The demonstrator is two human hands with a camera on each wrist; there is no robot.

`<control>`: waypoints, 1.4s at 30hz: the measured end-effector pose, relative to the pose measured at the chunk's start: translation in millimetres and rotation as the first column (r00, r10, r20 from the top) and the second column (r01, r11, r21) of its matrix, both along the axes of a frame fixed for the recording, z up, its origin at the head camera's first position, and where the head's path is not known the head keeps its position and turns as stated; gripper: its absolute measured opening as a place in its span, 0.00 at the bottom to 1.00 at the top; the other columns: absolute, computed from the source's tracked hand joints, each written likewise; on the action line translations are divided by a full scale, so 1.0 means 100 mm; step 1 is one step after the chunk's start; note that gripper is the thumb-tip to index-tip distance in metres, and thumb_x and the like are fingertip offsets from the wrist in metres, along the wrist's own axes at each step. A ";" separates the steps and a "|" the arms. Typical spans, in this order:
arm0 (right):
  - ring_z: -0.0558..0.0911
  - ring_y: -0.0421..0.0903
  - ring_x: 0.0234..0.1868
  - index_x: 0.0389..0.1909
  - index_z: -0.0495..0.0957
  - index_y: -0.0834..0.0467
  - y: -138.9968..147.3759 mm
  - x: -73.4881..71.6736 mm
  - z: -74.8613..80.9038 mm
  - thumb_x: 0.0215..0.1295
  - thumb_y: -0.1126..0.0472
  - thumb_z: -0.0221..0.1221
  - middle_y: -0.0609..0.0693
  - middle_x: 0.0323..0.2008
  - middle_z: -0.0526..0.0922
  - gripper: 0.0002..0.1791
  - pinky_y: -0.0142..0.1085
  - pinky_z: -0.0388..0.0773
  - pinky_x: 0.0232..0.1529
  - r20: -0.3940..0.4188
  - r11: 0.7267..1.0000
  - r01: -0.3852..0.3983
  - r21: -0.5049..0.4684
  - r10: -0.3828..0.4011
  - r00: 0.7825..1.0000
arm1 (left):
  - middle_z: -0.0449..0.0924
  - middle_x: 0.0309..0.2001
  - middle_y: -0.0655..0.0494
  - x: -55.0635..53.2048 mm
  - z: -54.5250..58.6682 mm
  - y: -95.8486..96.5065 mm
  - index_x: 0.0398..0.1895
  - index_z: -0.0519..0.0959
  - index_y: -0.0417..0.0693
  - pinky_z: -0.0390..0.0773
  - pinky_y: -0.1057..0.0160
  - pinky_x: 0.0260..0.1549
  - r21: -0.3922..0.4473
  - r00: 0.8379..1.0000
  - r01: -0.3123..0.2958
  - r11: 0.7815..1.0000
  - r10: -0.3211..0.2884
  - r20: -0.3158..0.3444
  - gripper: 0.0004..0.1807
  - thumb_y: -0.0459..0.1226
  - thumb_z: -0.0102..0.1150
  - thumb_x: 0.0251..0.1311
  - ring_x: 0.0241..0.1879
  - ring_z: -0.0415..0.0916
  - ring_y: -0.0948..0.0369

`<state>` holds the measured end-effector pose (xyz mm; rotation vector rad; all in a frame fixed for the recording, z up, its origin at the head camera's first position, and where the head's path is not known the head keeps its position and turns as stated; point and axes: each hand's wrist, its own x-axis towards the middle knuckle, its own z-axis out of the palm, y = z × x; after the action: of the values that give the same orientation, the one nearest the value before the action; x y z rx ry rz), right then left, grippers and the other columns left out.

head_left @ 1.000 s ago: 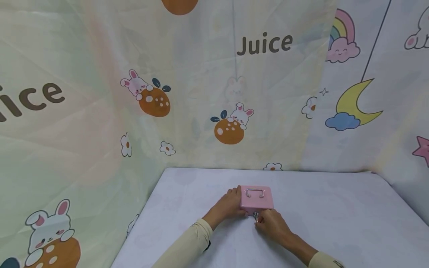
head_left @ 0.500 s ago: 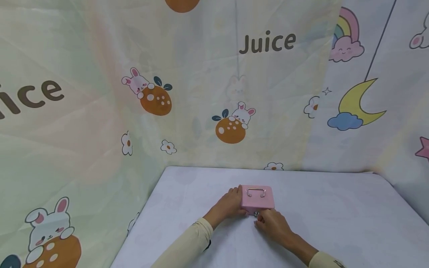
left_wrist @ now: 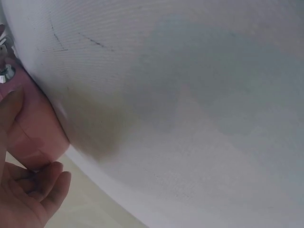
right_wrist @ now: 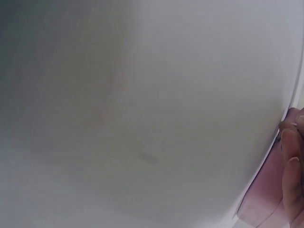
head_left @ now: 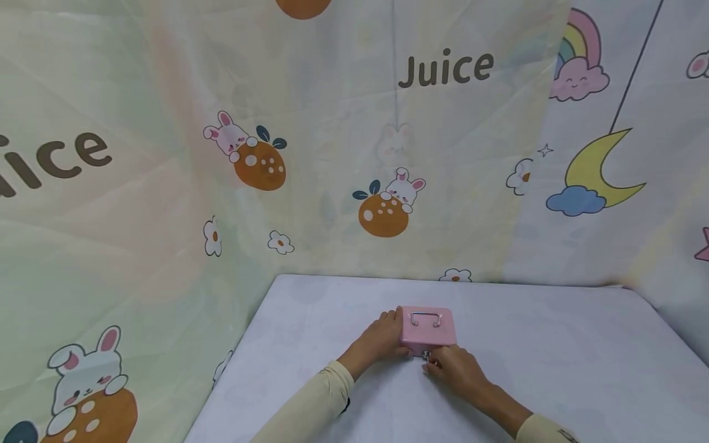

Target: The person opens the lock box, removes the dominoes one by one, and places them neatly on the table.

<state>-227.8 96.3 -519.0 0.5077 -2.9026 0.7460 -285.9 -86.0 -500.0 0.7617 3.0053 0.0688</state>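
A small pink cash box (head_left: 428, 327) with a metal carrying handle (head_left: 426, 319) on its closed lid sits on the white table. My left hand (head_left: 382, 337) grips its left side, thumb on the front face and fingers around the side, as the left wrist view confirms. On the front is a silver lock (left_wrist: 7, 73), with a key (left_wrist: 4, 50) beside it. My right hand (head_left: 456, 368) is at the lock with bent fingers, pinching the key; its fingers partly hide it. In the right wrist view, the right fingers (right_wrist: 290, 147) appear against the pink box at the edge.
The white-covered table (head_left: 526, 344) extends around the box on every side. Printed fabric (head_left: 321, 123) with rabbits, oranges and a moon hangs behind and to the left, meeting the table's back edge.
Both hands stay at the box, which keeps its place on the table. The right fingers shift very slightly at the lock. The head view has turned a little to the left.
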 end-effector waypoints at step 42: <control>0.70 0.36 0.20 0.23 0.84 0.55 0.04 -0.02 -0.04 0.57 0.66 0.71 0.40 0.17 0.75 0.07 0.29 0.66 0.20 0.107 0.985 0.057 -0.163 -0.040 0.993 | 0.75 0.63 0.45 0.05 0.02 -0.01 0.75 0.56 0.36 0.77 0.62 0.59 -0.027 0.999 0.011 1.000 -0.012 -0.034 0.53 0.58 0.68 0.56 0.60 0.75 0.55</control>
<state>-230.1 99.9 -522.9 0.3901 -2.8983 1.0252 -281.2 -86.7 -498.4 0.7854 3.0273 0.0156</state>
